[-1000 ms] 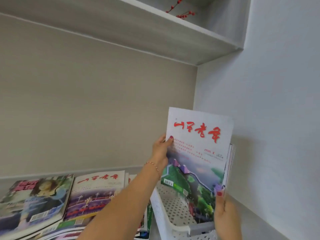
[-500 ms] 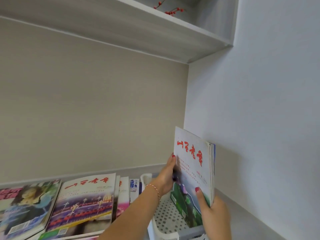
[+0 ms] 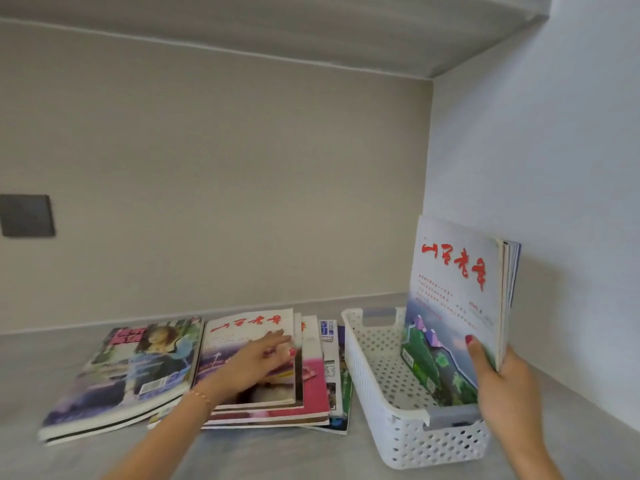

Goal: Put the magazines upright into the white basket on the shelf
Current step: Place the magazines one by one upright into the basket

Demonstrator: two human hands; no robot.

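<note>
A white perforated basket (image 3: 367, 382) stands on the grey shelf at the right. Several magazines stand upright inside it along its right side, the front one (image 3: 453, 299) white with red characters and a green landscape. My right hand (image 3: 505, 386) grips their near edge, thumb on the front cover. Left of the basket lies a fanned pile of magazines (image 3: 311, 375) flat on the shelf. My left hand (image 3: 259, 362) rests on the top one, fingers stretched toward its right edge. Another magazine (image 3: 128, 368) with a person on its cover lies at the far left.
The grey shelf surface (image 3: 69, 459) runs to a beige back wall and a white side wall close behind the basket. A dark square plate (image 3: 27, 215) sits on the back wall at the left. Another shelf board (image 3: 311, 32) hangs overhead.
The upright magazines have settled down into the basket. My left hand let go of them and moved left onto the flat pile. My right hand still holds them. The view has tilted down.
</note>
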